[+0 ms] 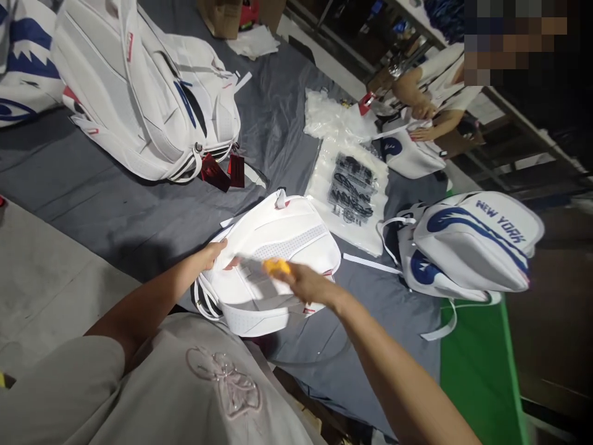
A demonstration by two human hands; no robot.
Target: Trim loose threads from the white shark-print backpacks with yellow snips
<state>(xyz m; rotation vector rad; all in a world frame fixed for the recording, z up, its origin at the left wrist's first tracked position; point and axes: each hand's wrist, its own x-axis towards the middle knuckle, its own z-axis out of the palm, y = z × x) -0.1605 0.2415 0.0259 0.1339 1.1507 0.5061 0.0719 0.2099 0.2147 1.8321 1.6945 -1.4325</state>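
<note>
Gray table (278,111), white backpack (273,241) at its near edge

Backpack lies right of left hand (214,254), under right hand (311,284); long axis roughly lower-left to upper-right. Left nearer, pinching its left edge. Right apart, gripping blurred orange tool (277,267); tool contact: can't tell. Handle loop (280,199) points away.

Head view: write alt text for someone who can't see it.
The person's left hand holds a white backpack on gray cloth while the right hand holds a blurred orange item over it. More white backpacks lie around, one reading NEW YORK; at upper right, a co-worker handles another bag.
</note>
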